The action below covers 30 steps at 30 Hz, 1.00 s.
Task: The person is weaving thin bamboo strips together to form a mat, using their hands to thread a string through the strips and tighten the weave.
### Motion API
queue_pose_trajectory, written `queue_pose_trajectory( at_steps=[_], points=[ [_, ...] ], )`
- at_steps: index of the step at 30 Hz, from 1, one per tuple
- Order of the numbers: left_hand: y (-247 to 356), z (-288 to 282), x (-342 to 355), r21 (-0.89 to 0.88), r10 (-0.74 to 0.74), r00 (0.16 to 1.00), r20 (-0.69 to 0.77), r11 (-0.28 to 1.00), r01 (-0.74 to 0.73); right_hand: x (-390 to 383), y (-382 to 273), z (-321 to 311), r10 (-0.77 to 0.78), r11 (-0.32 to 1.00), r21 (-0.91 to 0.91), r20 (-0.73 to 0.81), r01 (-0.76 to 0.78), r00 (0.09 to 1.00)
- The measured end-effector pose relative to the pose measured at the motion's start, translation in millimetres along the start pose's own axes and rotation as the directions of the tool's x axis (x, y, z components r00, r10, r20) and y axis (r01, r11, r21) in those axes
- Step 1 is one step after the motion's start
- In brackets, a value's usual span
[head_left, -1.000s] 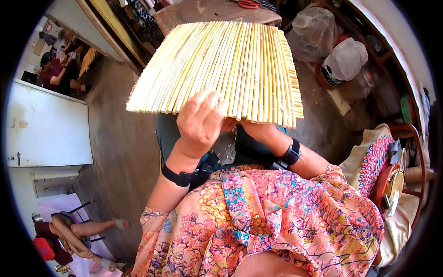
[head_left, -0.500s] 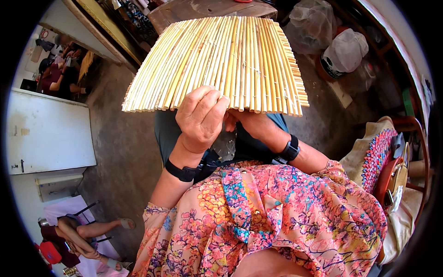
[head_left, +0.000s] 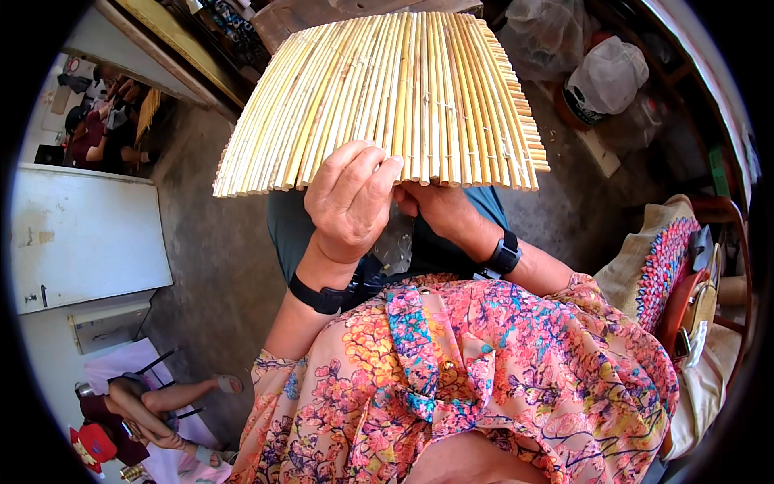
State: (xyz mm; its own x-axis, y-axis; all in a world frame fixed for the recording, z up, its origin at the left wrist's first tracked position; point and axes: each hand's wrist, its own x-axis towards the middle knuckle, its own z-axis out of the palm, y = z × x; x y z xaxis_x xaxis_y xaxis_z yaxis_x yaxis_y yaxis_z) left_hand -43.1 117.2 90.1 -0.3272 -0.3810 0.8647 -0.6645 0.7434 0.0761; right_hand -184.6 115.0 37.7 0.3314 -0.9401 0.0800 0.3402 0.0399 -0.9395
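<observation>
A mat of pale yellow reed sticks point(head_left: 387, 97), bound side by side with thin thread, spreads out in front of me above my knees. My left hand point(head_left: 348, 202) is closed at the middle of its near edge, with bent fingers over the stick ends and the thumb out of sight. Just to the right, my right hand point(head_left: 443, 214) reaches beneath the same edge. Its fingers are curled in close to the left hand and partly covered by the sticks, so what they pinch is hidden. Black bands circle both wrists.
Beyond the mat stands a wooden table point(head_left: 302, 18). Plastic bags point(head_left: 609, 77) and a dark bucket are at the far right. A chair with a woven bag point(head_left: 669, 250) is close on my right. At the lower left sits another person point(head_left: 145, 411), near a white cabinet point(head_left: 89, 242).
The mat's right side and far edge have risen slightly in view, and the right hand has shifted up a little with it. My left hand keeps its hold on the near edge.
</observation>
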Motion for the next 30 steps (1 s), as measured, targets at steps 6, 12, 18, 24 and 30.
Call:
queue_pose_trajectory(
  at_steps=[6, 12, 18, 24, 30],
  points=[
    [3.5, 3.9, -3.0, -0.015, -0.024, 1.0, -0.006, 1.0, 0.024, -3.3, 11.3, -0.3, -0.08, 0.991, -0.107, -0.056, 0.074, 0.995],
    [6.1, 3.4, -7.9, 0.0, -0.027, 1.0, -0.003, 1.0, 0.027, -2.4, 23.9, -10.0, -0.419, 0.585, -0.733, 0.095, 0.348, 0.903],
    [10.5, 0.5, -13.6, 0.007, -0.057, 0.998, 0.016, 0.998, 0.057, -5.5, 28.2, -14.1, -0.503, 0.306, -0.885, 0.162, 0.351, 0.849],
    [11.8, 5.8, -13.8, -0.027, -0.037, 0.999, -0.017, 0.999, 0.037, -9.7, 22.9, -17.4, -0.335, 0.637, -0.743, -0.027, 0.205, 0.942],
    [14.0, 7.5, -12.8, -0.028, -0.054, 0.998, -0.034, 0.998, 0.053, -8.2, 17.2, -20.1, -0.377, 0.583, -0.781, -0.016, 0.223, 0.926]
  ],
)
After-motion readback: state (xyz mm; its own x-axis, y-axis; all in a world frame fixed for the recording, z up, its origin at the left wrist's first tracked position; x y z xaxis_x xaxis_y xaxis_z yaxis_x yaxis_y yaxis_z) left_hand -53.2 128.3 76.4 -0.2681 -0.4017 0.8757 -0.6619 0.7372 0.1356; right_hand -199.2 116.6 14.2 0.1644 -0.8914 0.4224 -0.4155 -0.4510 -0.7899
